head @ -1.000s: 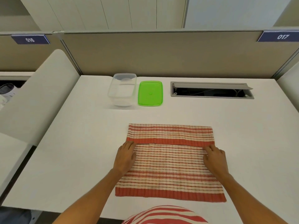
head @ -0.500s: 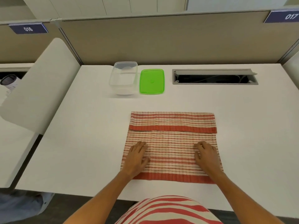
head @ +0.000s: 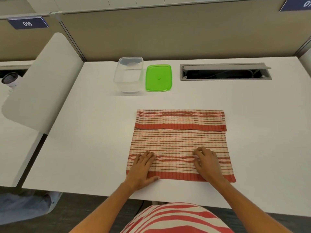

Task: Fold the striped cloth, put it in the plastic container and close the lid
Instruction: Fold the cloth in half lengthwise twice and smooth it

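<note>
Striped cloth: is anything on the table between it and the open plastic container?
Nothing visible. Only bare table lies between the striped cloth and the plastic container, which is open and looks empty. The green lid lies beside it, off the path.

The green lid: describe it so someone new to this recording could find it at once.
Start at the white desk and look to its far edge, by the partition. Left of the open cable slot lies the green lid, flat on the desk. It is opaque and bright, unlike the clear plastic container on its left.
</note>
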